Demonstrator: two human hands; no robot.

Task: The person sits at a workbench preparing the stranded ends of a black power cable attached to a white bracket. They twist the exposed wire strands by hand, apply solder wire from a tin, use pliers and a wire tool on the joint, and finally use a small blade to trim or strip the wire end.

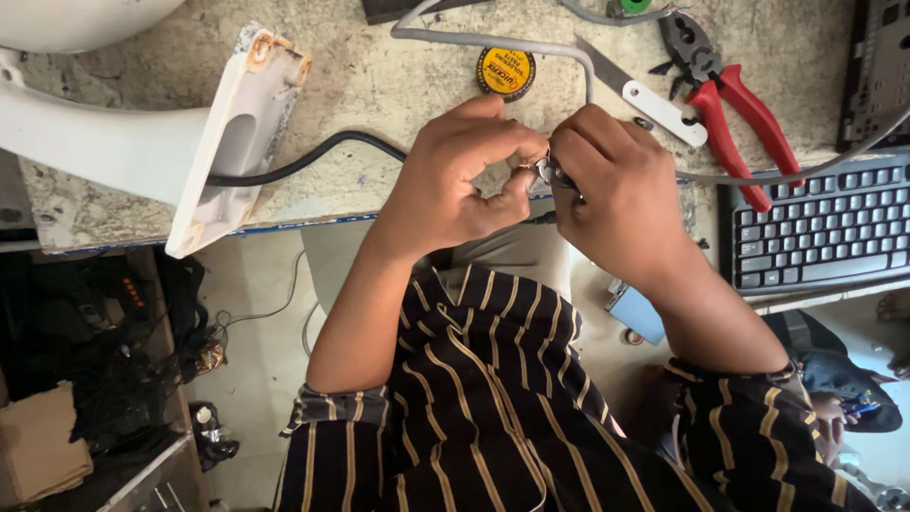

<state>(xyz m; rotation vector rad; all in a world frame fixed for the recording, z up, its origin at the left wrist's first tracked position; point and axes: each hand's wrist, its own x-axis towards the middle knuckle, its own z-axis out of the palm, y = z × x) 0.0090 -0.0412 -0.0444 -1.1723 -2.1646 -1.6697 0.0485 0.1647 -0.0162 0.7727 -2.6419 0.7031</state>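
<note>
**Both hands pinched on small metal part, mid-frame, work looks mid-way**

Left hand and right hand meet at frame centre, just over the front edge of the worktop. Between them is a small shiny metal part, mostly hidden, so I can't tell what it is. Left fingers curl together, thumb and forefinger pinched at the part. Right fingers are closed tight around its other end. The part is held in the air, not resting on the worktop.

Progress, my read: handling is under way, not finished. Both hands are occupied on the part and no tool is in hand. Pliers with red handles lie upper right, untouched, well apart from the hands. A white-handled blade lies just beside them, close above the right hand. A grey cable loops across the top, bends down behind the hands, then runs off right. Whether it joins the part I can't tell.

Packages and labels:
- Round tin, top centre, just above the left hand. Yellow lid label with dark rim, some print on it.
- Small light-blue box below the worktop edge, under the right forearm. No label readable.

Other: white moulded bracket upper left with a black cable running out of it toward the left hand. Black keyboard at right edge.
</note>
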